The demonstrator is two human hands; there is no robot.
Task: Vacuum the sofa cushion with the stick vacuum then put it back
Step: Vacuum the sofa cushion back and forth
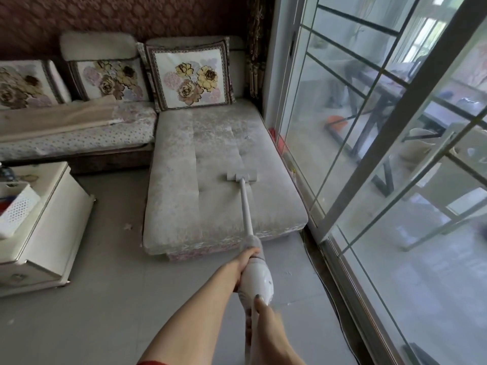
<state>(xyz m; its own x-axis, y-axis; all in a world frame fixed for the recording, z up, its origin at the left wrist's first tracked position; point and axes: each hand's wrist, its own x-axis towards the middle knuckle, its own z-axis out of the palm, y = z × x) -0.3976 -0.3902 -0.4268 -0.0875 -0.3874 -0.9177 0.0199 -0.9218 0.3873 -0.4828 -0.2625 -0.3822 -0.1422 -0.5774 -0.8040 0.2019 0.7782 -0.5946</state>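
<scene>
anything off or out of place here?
Minor things only. A small scrap of debris lies on the floor left of the sofa cushion. The beige cover on the neighbouring seat is rumpled and askew. Both hands grip the vacuum; its head sits flat on the cushion.

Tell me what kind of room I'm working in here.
Most likely a home living room: a corner sofa with floral throw pillows, a sliding glass door alongside, and a white cabinet.

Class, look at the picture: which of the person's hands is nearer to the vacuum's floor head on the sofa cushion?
Left. The left hand holds the vacuum body further up, closer to the floor head; the right hand holds the rear end, farther away.
</scene>
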